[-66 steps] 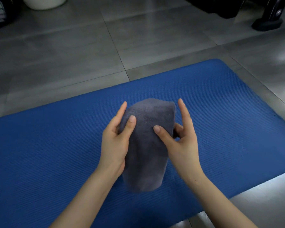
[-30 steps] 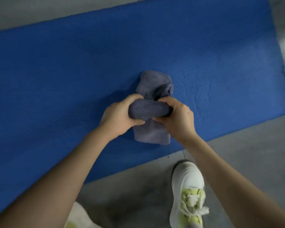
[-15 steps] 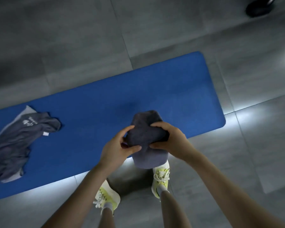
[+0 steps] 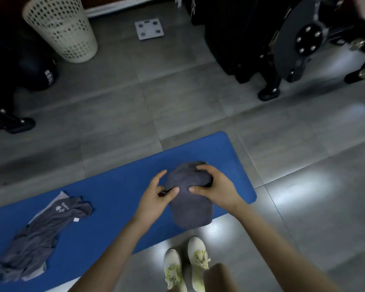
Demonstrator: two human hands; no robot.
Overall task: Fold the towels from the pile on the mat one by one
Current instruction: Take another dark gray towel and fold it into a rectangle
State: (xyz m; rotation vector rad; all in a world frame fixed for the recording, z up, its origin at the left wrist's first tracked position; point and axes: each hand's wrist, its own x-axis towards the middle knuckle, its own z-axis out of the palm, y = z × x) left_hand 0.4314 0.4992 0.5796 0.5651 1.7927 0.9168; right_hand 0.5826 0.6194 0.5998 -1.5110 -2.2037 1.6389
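Left hand (image 4: 154, 199) and right hand (image 4: 215, 188) grasp the towel (image 4: 190, 199), thumbs on its near face, fingers curled behind it, above the mat (image 4: 114, 197).

You are holding a folded grey towel (image 4: 190, 205) up above the near edge of the blue mat (image 4: 114, 186), your left hand (image 4: 156, 199) pinching its left side while your right hand (image 4: 217, 188) is curling over its upper right part. A crumpled grey cloth (image 4: 40, 234) is lying at the mat's left end, well apart from the towel. You are standing in white shoes (image 4: 185, 264) on the tiled floor (image 4: 177, 106), with a perforated basket (image 4: 61, 28) and a white scale (image 4: 149, 29) sitting beyond the mat.
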